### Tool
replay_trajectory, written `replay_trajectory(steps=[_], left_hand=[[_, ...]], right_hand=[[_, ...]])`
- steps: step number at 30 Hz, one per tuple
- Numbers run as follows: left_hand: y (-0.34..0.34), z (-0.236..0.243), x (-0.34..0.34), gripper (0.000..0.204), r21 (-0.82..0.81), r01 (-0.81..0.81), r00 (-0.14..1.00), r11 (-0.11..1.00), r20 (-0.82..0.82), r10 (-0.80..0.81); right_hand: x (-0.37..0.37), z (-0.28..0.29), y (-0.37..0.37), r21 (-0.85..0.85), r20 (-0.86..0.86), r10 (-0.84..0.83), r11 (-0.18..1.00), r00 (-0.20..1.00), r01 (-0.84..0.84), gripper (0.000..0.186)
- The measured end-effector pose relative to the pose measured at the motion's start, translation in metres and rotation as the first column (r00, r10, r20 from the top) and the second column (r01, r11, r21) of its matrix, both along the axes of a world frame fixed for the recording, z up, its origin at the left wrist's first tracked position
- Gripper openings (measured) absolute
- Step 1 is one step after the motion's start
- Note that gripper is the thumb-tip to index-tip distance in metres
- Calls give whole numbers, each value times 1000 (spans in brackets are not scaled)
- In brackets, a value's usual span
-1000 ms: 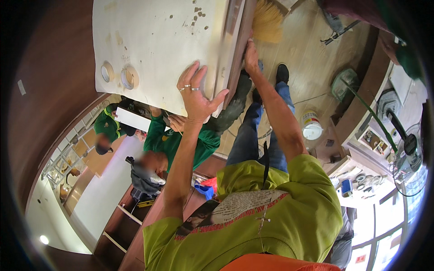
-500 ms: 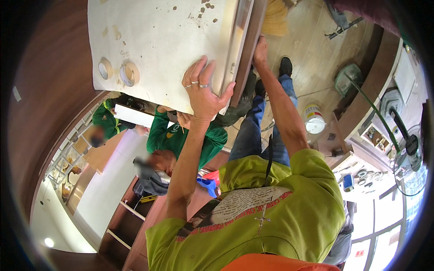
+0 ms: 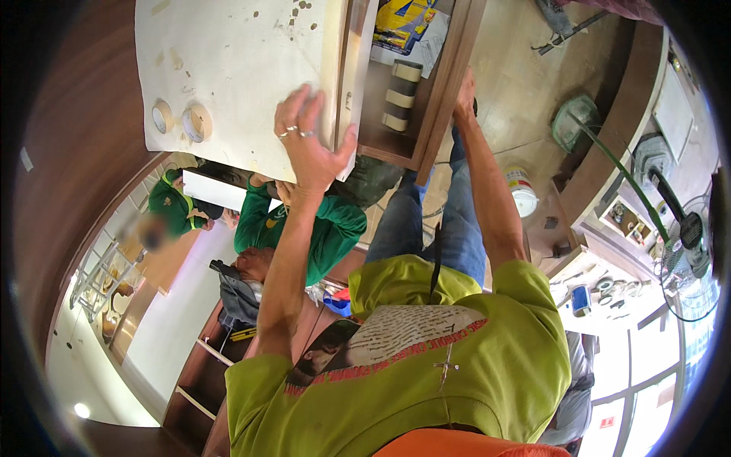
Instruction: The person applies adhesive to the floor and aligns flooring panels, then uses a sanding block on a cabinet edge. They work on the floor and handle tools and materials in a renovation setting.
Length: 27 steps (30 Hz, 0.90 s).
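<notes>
My right hand [image 3: 463, 93] is closed over the outer edge of a brown wooden drawer [image 3: 443, 99], which stands pulled out. Inside the drawer lie a yellow and blue package [image 3: 400, 24], some white paper [image 3: 431, 47] and a dark roll with beige bands [image 3: 401, 97]. My left hand [image 3: 306, 145], with rings on its fingers, is spread at the near edge of a white-covered worktop [image 3: 236, 68]. Whether its fingertips touch the cover cannot be told. Two rolls of tape, one beige [image 3: 196, 123] and one paler [image 3: 162, 116], lie on the worktop.
A co-worker in green [image 3: 304, 232] crouches close on my left, under the worktop's edge. Another person in green [image 3: 169, 202] is farther left. To the right are a white bucket [image 3: 521, 192], a green-handled dustpan [image 3: 576, 122], a fan [image 3: 689, 247] and a curved counter [image 3: 620, 145].
The drawer has come out to the right with my right hand, and its contents now show. My left hand has shifted left along with the worktop in view.
</notes>
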<state>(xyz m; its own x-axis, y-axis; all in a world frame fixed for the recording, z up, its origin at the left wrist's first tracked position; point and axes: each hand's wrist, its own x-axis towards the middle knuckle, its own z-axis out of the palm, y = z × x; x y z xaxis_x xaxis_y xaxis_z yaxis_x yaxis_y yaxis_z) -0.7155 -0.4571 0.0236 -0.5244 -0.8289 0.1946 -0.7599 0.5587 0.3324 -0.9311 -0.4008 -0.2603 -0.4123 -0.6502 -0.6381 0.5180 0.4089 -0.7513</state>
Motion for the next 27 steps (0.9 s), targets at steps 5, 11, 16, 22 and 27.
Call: replay_trajectory(steps=[5, 11, 16, 22, 27], left_hand=[[17, -10, -100, 32, 73, 259, 890, 963, -406, -208], [-46, -109, -146, 23, 427, -195, 859, 883, -361, 364], [-59, -148, -150, 29, 269, -225, 963, 936, -85, 256], [-42, -117, -154, 27, 520, -298, 842, 801, -253, 477], [37, -33, -127, 15, 580, -255, 806, 773, -315, 502]], right_hand=[[-4, -19, 14, -121, -96, 49, 991, 994, -61, 53], [-19, 34, 1, -63, -80, 101, 992, 992, -106, 54], [-21, 11, 7, -50, 57, 64, 997, 996, -61, 52], [-19, 8, 14, -66, 152, 1, 998, 988, 9, 49], [-10, -48, 26, -223, -60, 1, 975, 998, -14, 45]])
